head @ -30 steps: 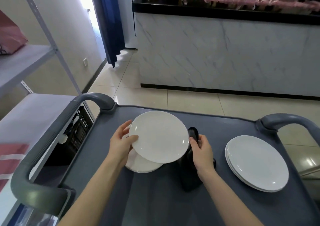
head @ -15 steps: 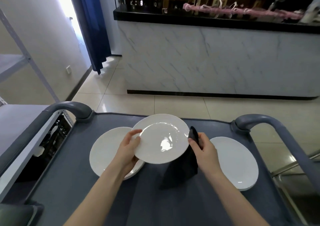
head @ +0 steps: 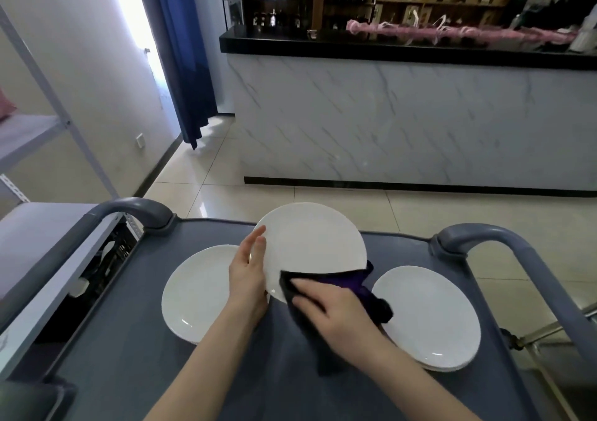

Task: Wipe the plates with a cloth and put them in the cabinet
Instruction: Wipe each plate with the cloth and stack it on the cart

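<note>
I hold a white plate (head: 310, 242) tilted up above the grey cart top (head: 135, 339). My left hand (head: 248, 278) grips its left rim, thumb on the face and fingers behind. My right hand (head: 336, 307) presses a dark cloth (head: 336, 283) flat against the lower part of the plate's face, fingers stretched out over the cloth. A white plate (head: 197, 294) lies on the cart at the left, partly behind my left hand. A short stack of white plates (head: 429, 317) lies on the cart at the right.
Curved grey cart handles rise at the far left (head: 129, 210) and far right (head: 491, 236). A metal shelf rack (head: 38, 233) stands close on the left. A marble-fronted counter (head: 403, 123) with a dark top stands across the tiled floor.
My right hand has brought the cloth from the plate's right edge onto its face. The plate is tilted up more steeply. The camera has lifted and turned slightly.
</note>
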`<state>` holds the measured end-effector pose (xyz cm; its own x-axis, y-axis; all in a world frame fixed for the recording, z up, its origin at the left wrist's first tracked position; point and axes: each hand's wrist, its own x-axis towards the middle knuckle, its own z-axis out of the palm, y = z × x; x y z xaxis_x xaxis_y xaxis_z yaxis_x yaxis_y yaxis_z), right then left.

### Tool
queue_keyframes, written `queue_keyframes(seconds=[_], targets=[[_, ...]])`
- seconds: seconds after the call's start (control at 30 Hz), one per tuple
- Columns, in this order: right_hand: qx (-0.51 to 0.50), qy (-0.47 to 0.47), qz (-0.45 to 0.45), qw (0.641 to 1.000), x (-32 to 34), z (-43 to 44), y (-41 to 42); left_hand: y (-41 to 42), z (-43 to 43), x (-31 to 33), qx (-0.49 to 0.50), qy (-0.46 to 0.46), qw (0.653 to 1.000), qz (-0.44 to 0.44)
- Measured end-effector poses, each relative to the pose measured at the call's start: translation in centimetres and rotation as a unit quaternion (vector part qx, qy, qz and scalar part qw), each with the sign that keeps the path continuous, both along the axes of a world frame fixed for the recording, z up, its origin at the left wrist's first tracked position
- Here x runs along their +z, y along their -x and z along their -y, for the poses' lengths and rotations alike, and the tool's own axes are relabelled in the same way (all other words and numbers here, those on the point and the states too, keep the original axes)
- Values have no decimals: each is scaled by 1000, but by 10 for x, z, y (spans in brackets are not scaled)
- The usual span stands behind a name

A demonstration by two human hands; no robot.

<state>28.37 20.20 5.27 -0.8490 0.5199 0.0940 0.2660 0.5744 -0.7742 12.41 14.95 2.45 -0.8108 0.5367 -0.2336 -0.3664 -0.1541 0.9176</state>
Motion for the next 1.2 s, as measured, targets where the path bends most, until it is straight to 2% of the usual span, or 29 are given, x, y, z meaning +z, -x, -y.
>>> queue_keyframes(seconds=[0.1, 0.17, 0.27, 0.37, 0.53, 0.63, 0.83, 0.9, 1.07, 1.2], targets=[[93, -122, 66, 986, -14, 10, 6, -2, 2, 7, 15, -2, 1000, -18], [116, -194, 100, 969, -21, 13, 11, -1, 6, 10, 10, -2, 1000, -4], [96, -235, 107, 961, -23, 9, 27, -2, 8, 16, 3, -11, 1000, 5], [52, -260, 103, 959, -18, -7, 47, -7, 8, 17, -16, -10, 1000, -21], [11, -265, 111, 958, -12, -28, 70, -13, 10, 10, -58, -13, 996, -71], [59, -245, 108, 962, -14, -23, 67, -12, 12, 9, -62, -20, 997, -43], [169, -247, 103, 949, -36, -1, 26, -3, 19, 13, 8, -12, 1000, 26], [150, -253, 116, 949, -43, -5, 12, 0, 21, 12, 1, -7, 1000, 13], [9, -236, 178, 955, -42, -46, 18, 1, 27, 6, -39, 21, 996, -74], [30, -227, 144, 963, -22, -51, 46, -9, 25, 7, -87, 17, 992, -92]])
